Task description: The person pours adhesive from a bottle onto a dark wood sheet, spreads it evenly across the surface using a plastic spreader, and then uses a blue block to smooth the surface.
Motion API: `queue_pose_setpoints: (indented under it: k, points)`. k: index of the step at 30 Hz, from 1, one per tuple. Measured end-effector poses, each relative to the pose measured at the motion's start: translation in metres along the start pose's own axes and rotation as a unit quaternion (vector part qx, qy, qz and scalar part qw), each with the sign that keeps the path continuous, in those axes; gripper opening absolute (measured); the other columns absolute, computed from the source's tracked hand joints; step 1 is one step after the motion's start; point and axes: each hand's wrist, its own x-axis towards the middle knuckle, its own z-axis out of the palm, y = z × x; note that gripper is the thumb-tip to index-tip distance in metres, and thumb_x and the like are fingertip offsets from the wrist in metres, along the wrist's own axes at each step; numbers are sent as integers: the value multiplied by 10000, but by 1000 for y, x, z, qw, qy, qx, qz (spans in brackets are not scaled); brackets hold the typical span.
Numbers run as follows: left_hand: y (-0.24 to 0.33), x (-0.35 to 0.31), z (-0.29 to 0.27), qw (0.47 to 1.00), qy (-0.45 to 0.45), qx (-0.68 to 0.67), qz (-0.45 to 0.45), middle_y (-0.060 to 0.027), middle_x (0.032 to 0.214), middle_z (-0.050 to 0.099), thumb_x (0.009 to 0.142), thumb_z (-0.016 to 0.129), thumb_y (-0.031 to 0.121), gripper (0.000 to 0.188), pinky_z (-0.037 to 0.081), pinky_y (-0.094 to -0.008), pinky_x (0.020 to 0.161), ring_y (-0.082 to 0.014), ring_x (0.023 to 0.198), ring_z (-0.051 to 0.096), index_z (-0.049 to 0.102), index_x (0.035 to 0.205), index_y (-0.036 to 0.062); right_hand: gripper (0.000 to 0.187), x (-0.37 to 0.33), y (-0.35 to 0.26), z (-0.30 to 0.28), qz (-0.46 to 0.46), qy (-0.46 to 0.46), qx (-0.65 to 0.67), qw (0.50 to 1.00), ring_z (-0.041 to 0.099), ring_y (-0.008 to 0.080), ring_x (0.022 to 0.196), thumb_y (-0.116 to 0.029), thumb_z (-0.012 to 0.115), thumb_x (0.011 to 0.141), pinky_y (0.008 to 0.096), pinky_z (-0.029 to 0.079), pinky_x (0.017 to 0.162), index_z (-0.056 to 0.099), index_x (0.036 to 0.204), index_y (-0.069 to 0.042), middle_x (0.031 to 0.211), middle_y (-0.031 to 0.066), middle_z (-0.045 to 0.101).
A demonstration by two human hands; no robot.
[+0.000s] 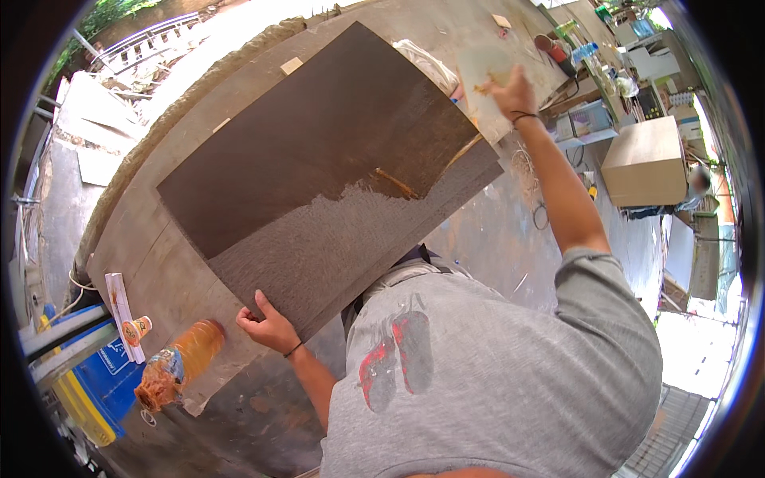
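A large dark brown board [311, 127] lies tilted across the worktable in front of me. Its far part is smooth and shiny with a wet-looking coat; a ragged line divides this from the duller, grainy near part [311, 239]. Amber streaks of liquid [396, 183] lie near its right side. My left hand [271, 325] rests by the board's near left edge, thumb raised and fingers loosely bent, holding nothing visible. Beyond the right corner, my right hand [515, 97] is closed on a pale, translucent flat scraper [482, 60], blurred and smeared with amber.
Left of the board stand a plastic bottle of amber liquid [199, 346], a small printed cup [137, 330] and white strips [118, 299]. A blue and yellow bin [100, 382] is below. Rightward are a cloth [424, 60], a cluttered bench, a box [644, 163] and coiled wire [523, 167].
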Motion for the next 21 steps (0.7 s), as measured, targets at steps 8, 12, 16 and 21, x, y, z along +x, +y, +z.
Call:
queue_pose_setpoints:
  k: [8,12,16,21]
  points:
    - [0,2,-14,998,-40,20,42,-128,959,514,798,718,367,494,429,-366,802,-270,863,510,489,1033,-2,587,-10,-73,-63,-107,-118,413,897,627,203,866,-196,780,730,319,522,763,460,1167,29,1000,126,625]
    - [13,-3,-26,995,-10,22,95,-125,1058,510,780,730,371,538,431,-364,788,-264,902,510,499,1106,10,677,-56,-139,-38,-202,-217,479,826,599,168,926,-166,769,746,301,497,835,417,1308,-28,1018,103,619]
    - [33,-23,-42,997,37,30,65,-124,1108,500,759,753,363,586,435,-366,819,-263,941,495,495,1159,21,638,-72,-171,-35,-283,-246,411,831,595,151,944,-157,743,758,293,484,822,439,1312,-67,1078,105,617]
    - [20,-84,-28,981,176,-5,-82,-153,1150,487,719,785,383,671,437,-394,848,-268,988,499,484,1155,-28,552,-72,-188,-20,-236,-404,561,683,586,149,939,-106,688,794,282,466,846,473,1302,-81,1079,106,615]
